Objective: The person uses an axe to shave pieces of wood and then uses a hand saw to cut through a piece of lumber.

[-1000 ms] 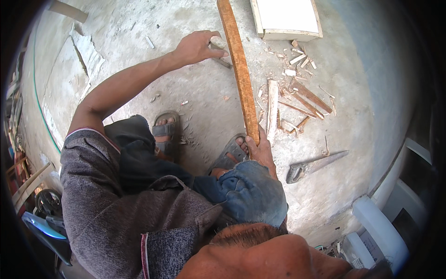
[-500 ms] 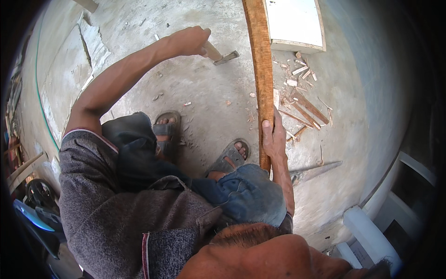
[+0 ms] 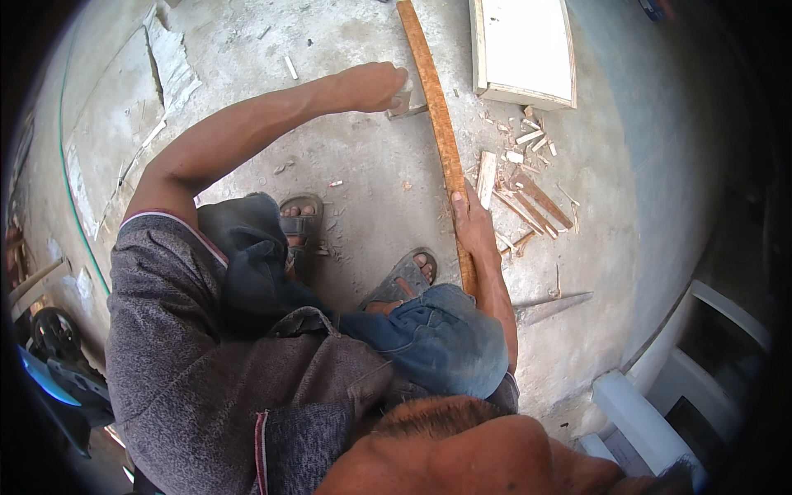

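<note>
My left hand point(image 3: 378, 86) is closed on a tool point(image 3: 402, 102) with a pale handle and a dark metal head, which is partly behind the hand, close beside a long reddish-brown wooden strip point(image 3: 433, 91). My right hand point(image 3: 473, 219) grips the lower part of that strip, thumb on its face, above my right sandaled foot point(image 3: 412, 276). The strip runs from beside my right knee up toward the top of the view.
A white wooden box point(image 3: 525, 51) lies at upper right, with wood scraps point(image 3: 540, 204) below it. A handsaw point(image 3: 560, 304) lies on the concrete floor point(image 3: 596, 190) by my right arm. Pale blue-grey pieces point(image 3: 619, 400) are at lower right, a green hose point(image 3: 76, 214) at far left.
My right hand and the strip moved right and up, then slightly back left. My left hand swung back and forth with the tool, whose head is now beside the strip.
</note>
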`<state>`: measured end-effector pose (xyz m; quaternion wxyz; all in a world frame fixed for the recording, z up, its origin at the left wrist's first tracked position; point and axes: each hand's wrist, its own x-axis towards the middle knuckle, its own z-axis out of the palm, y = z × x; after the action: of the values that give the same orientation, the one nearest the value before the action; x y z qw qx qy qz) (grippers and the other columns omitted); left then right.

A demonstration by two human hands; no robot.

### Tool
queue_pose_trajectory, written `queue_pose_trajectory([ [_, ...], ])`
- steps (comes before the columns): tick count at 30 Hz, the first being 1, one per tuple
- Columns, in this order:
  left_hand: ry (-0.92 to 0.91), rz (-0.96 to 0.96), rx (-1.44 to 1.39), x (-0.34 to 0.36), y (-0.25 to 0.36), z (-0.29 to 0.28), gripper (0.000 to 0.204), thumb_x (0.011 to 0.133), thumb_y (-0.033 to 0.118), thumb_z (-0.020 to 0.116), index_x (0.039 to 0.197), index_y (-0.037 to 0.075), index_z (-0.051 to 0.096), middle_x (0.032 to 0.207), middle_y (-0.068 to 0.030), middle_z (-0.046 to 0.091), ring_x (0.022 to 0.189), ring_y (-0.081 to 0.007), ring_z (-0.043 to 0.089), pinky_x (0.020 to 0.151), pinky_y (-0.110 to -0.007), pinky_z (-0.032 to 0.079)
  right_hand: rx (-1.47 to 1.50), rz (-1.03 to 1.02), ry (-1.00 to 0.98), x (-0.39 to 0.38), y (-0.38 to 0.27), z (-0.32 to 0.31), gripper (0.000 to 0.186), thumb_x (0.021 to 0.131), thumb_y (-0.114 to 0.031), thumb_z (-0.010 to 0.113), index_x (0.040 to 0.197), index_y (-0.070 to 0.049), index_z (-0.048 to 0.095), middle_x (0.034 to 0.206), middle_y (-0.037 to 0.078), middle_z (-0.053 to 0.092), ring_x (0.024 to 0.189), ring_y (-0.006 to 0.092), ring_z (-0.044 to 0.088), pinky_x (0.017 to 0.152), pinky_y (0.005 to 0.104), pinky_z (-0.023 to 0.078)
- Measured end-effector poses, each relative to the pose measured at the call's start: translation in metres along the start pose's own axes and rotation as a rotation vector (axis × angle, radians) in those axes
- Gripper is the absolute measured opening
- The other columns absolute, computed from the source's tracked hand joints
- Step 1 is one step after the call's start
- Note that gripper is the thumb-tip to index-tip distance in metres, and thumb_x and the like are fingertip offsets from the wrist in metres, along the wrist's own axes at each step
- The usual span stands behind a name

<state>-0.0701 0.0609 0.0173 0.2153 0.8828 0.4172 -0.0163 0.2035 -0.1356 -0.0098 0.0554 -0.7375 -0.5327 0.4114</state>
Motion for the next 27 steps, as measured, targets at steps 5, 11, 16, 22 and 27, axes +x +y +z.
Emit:
queue_pose_trajectory([
  [5,0.016,-0.065,-0.042,-0.003,-0.008,-0.005,0.037,0.088,0.027,0.058,0.099,-0.008,0.054,0.082,-0.0289,0.063,0.082,-0.0432,0.064,0.073,-0.05,0.052,0.109,-0.377,0.268,-0.04,-0.029,-0.039,0.065,0.099,-0.047,0.041,0.142,0.002,0.038,0.127,0.032,0.053,0.117,0.0463,0.054,0.099,0.0471,0.042],
  [11,0.029,-0.078,-0.09,-0.008,-0.008,-0.003,0.041,0.088,0.029,0.059,0.101,-0.009,0.054,0.079,-0.0301,0.062,0.079,-0.045,0.063,0.073,-0.051,0.051,0.128,-0.525,0.321,-0.027,-0.03,-0.029,0.062,0.099,-0.041,0.042,0.141,0.005,0.036,0.123,0.035,0.053,0.113,0.0471,0.055,0.097,0.0474,0.043],
  [16,0.121,0.03,-0.012,0.003,0.002,-0.002,0.038,0.087,0.029,0.059,0.099,-0.007,0.056,0.079,-0.0295,0.062,0.079,-0.0434,0.064,0.073,-0.05,0.051,-0.002,-0.031,-0.065,0.014,0.014,0.02,0.06,0.1,-0.047,0.037,0.146,-0.008,0.036,0.128,0.031,0.053,0.12,0.0453,0.051,0.101,0.0456,0.04],
  [22,0.13,0.174,-0.211,0.008,-0.011,0.015,0.035,0.086,0.032,0.063,0.103,0.002,0.06,0.103,-0.0179,0.064,0.092,-0.0309,0.064,0.085,-0.044,0.05,0.344,-0.055,-0.156,0.015,0.042,0.046,0.059,0.101,-0.048,0.035,0.145,-0.009,0.038,0.136,0.026,0.049,0.13,0.0367,0.045,0.108,0.0405,0.034],
  [27,0.249,0.109,-0.888,0.016,0.007,0.051,0.027,0.088,0.033,0.064,0.093,0.006,0.06,0.09,-0.0074,0.062,0.078,-0.0138,0.058,0.075,-0.033,0.049,0.254,-0.012,-0.054,0.007,0.021,0.053,0.062,0.1,-0.051,0.035,0.143,-0.007,0.041,0.133,0.026,0.052,0.127,0.0374,0.047,0.106,0.0397,0.035],
])
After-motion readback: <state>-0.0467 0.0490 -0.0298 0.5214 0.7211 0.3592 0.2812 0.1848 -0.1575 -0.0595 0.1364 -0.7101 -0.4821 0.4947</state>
